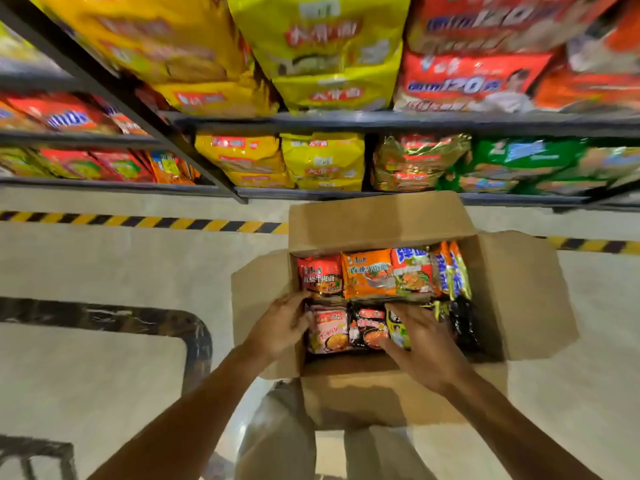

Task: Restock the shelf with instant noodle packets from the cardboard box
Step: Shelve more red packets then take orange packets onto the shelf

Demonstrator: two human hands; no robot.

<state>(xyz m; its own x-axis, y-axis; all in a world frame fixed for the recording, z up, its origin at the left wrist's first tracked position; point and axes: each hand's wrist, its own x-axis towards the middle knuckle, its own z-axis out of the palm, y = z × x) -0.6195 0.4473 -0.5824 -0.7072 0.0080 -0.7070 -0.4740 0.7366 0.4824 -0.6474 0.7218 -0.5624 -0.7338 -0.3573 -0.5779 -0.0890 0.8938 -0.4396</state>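
Note:
An open cardboard box [377,220] stands on the floor in front of the shelf [381,121], full of instant noodle packets. A red packet [320,275] and an orange packet [369,277] lie in its far row, a pink packet [329,329] and a black packet [367,327] in its near row. My left hand [282,327] reaches into the box's left side, its fingers at the pink packet's left edge. My right hand [422,341] lies spread over the near row, fingers on a yellow-green packet [398,332] beside the black one. Whether either hand grips a packet is hidden.
The shelf's tiers hold yellow, red, gold and green multi-packs [322,157]. A yellow-black hazard stripe [138,221] runs along the floor below it. A dark curved frame [194,337] lies on the floor at left. My legs [277,438] stand just behind the box.

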